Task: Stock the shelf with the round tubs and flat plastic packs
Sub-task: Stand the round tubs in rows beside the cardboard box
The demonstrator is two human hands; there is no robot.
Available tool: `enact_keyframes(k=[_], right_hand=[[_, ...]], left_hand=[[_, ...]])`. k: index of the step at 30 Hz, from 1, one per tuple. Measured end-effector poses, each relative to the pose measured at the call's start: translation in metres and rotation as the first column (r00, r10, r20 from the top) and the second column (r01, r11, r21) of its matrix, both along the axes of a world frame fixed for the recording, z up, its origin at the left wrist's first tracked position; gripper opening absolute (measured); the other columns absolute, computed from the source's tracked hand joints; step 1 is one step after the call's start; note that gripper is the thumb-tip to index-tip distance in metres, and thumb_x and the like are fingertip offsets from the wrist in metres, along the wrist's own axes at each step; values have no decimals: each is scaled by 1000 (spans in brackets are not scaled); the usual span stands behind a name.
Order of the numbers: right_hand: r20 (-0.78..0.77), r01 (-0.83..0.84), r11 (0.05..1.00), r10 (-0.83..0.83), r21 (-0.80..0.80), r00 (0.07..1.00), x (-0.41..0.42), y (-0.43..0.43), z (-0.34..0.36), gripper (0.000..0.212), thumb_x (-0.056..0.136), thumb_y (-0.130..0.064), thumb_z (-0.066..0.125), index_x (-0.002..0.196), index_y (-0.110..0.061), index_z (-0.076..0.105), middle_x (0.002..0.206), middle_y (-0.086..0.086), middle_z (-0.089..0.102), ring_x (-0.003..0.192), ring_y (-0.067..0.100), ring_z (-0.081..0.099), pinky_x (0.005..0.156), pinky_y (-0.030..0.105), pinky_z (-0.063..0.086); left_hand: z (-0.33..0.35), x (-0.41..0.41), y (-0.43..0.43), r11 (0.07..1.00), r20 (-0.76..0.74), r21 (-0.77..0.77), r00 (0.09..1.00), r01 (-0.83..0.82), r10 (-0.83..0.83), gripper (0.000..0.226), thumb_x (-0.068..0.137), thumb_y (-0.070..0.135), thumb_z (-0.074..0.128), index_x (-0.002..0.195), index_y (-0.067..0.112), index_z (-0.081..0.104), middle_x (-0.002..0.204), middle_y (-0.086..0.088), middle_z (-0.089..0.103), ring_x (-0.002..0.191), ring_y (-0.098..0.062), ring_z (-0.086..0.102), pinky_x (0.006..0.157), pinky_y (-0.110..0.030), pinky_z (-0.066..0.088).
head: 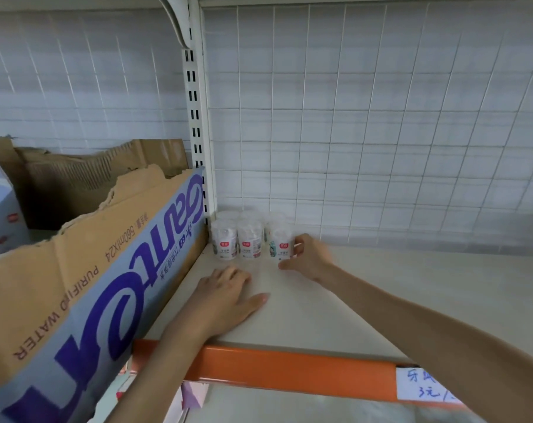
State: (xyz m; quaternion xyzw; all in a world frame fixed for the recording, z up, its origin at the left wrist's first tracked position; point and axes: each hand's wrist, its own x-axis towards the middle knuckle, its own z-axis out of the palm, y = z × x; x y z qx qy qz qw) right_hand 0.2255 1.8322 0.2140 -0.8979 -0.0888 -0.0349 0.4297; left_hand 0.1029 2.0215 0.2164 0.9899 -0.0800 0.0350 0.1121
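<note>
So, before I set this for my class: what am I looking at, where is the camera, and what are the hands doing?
There is no machine here. A person wears one wide-angle camera on the head, looking down at their own bare hands. The left hand rests flat on the pale shelf. The right hand curls its fingers round a round tub, beside other tubs grouped in the back left corner. A torn cardboard box stands to the left, a wire grid backs the shelf, and an orange strip with a handwritten label runs along the front edge.
</note>
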Motion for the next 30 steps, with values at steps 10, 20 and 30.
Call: enact_keyframes(k=[10, 20, 30], right_hand=[[15, 66, 998, -67, 19, 998, 4, 14, -8, 54, 68, -29, 88, 111, -25, 56, 96, -9, 68, 93, 18, 66, 85, 40, 55], [35, 84, 993, -81, -82, 996, 0, 16, -6, 53, 72, -38, 84, 116, -22, 58, 100, -11, 63, 98, 17, 62, 89, 37, 50], [10, 127, 986, -127, -111, 992, -25, 13, -3, 80, 76, -38, 83, 140, -14, 41, 131, 2, 54, 118, 20, 51, 83, 27, 41]], left_hand=[[-13, 4, 2, 999, 77, 33, 997, 16, -18, 60, 98, 62, 30, 142, 23, 40, 147, 3, 39, 136, -15, 33, 112, -33, 25], [-15, 6, 1, 999, 97, 46, 995, 20, -25, 53, 99, 58, 31, 134, 21, 45, 142, 1, 43, 133, -18, 36, 111, -35, 28], [-13, 5, 3, 999, 70, 23, 997, 40, -42, 56, 99, 58, 31, 138, 20, 43, 147, 0, 40, 137, -20, 33, 112, -37, 26]])
